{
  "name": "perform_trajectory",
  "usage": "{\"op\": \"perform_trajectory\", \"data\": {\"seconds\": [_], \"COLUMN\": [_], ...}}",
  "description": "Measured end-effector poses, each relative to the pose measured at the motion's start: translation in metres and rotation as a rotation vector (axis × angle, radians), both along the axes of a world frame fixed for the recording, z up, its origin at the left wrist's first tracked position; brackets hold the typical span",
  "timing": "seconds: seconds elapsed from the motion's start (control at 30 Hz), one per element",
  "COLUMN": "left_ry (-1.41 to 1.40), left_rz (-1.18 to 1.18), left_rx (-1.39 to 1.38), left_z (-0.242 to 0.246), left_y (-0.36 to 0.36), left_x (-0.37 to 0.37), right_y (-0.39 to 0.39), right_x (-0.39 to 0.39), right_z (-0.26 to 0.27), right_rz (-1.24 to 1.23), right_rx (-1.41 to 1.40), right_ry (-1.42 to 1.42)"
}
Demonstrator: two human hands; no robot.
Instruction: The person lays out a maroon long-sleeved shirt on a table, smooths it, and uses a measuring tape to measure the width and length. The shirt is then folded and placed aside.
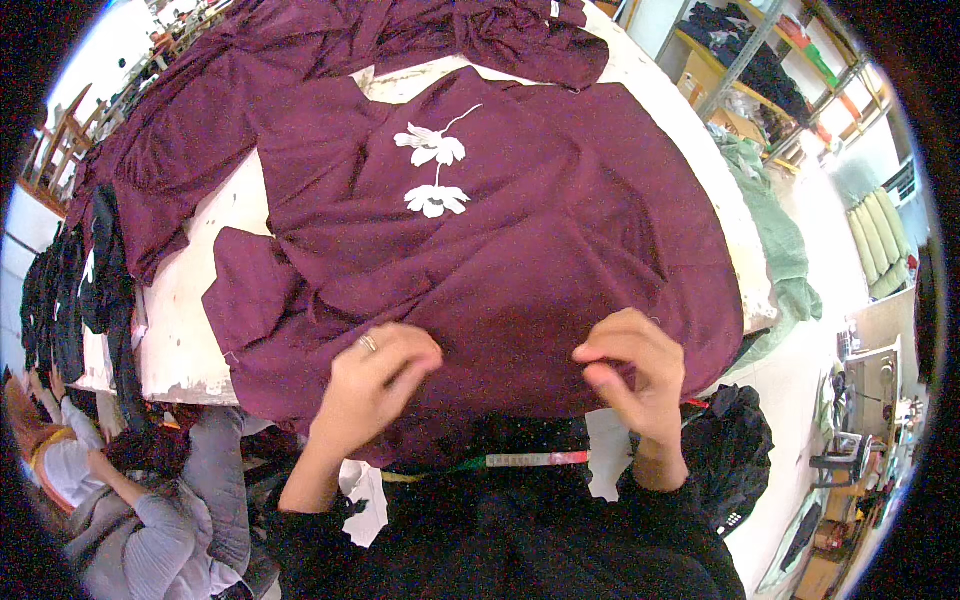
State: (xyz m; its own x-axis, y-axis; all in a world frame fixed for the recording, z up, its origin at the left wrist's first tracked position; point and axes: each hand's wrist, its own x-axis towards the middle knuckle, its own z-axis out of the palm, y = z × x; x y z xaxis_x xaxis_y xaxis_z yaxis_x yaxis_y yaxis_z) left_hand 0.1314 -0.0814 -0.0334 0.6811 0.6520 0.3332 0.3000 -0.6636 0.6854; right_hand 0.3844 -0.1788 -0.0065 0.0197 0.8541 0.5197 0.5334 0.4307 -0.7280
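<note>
A sheet of dark maroon fabric (495, 277) lies wrinkled before me, with its near edge hanging over the table's front. Two white flower appliqués (436, 200) with thin pale stems show on its upper middle. My left hand (379, 382), with a ring on one finger, is over the fabric's near left part. Its thumb and fingertips come close together; blur hides whether any cloth is between them. Over the near right part is my right hand (637, 371), fingers curled and thumb a little apart, with nothing visible between them.
More maroon cloth (315, 45) is heaped along the far side of the pale table (180, 337). Black garments (105, 270) hang off its left edge. A co-worker (157, 517) sits at lower left. Green cloth (780, 247), black fabric (727, 450) and shelving (742, 60) are on the right.
</note>
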Motion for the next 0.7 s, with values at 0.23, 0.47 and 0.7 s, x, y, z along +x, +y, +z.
{"op": "perform_trajectory", "data": {"seconds": [0.23, 0.47, 0.7], "left_ry": [0.087, 0.106, -0.034], "left_rz": [0.006, 0.079, 0.327], "left_rx": [0.043, 0.068, 0.435], "left_z": [-0.018, -0.009, 0.020], "left_y": [0.024, 0.021, -0.059], "left_x": [0.006, 0.008, 0.034], "right_y": [0.002, 0.010, 0.029], "right_x": [-0.025, -0.024, -0.057], "right_z": [-0.027, -0.037, -0.007], "right_rz": [0.366, 0.271, 0.028], "right_rx": [-0.142, -0.018, 0.227], "right_ry": [-0.657, -0.558, -0.139]}}
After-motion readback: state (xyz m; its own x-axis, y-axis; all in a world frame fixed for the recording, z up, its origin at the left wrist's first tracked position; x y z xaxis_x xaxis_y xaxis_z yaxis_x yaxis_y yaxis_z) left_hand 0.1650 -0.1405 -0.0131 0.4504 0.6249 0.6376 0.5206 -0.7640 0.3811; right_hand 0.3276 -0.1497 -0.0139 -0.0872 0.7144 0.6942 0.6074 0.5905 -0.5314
